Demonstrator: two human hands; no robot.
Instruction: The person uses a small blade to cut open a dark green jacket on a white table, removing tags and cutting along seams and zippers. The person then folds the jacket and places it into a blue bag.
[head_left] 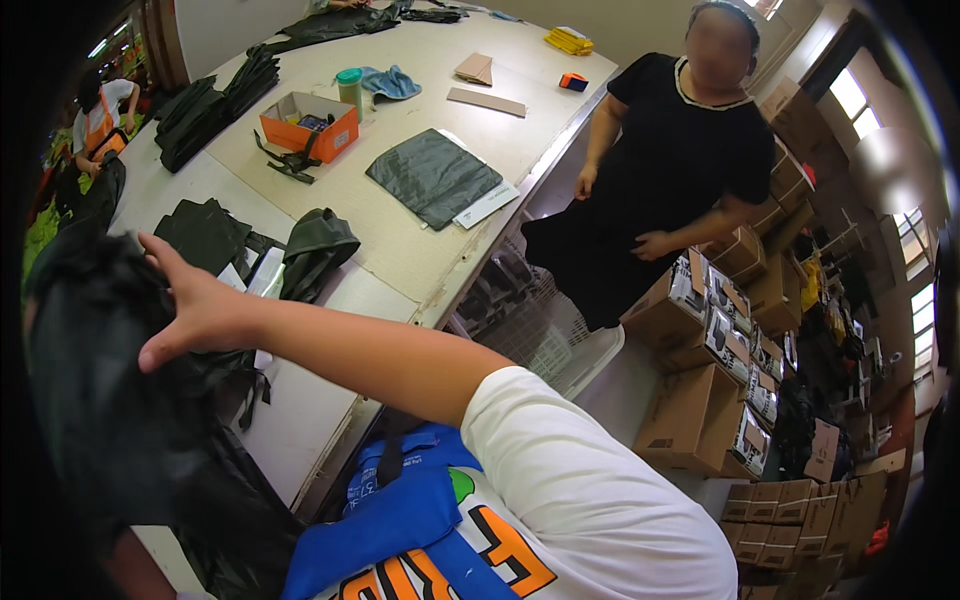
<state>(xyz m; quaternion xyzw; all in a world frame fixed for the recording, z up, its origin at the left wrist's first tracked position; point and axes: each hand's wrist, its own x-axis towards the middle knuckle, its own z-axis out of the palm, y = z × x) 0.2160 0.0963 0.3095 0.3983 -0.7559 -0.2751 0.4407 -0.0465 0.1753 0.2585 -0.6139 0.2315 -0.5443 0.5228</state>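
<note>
A large piece of black fabric or a bag [110, 390], smeared by motion, fills the left side of the view, and I cannot make out its exact kind. My right hand [205, 305] reaches across to its right edge, thumb and fingers spread apart. Whether the fingertips touch the fabric is unclear. At the lower left a bit of my left forearm [135, 565] shows, while the left hand is hidden behind the black fabric. Just beyond my right hand lie crumpled black bags [320, 250] and a black folded piece [205, 235] on the table.
The long pale table [400, 270] carries an orange box [310, 128], a green-lidded cup [350, 95], a flat black pouch [435, 178] and stacked black pieces [215, 105]. A person in black [670, 170] stands at its right side, near a white basket [570, 345] and cardboard boxes [690, 420].
</note>
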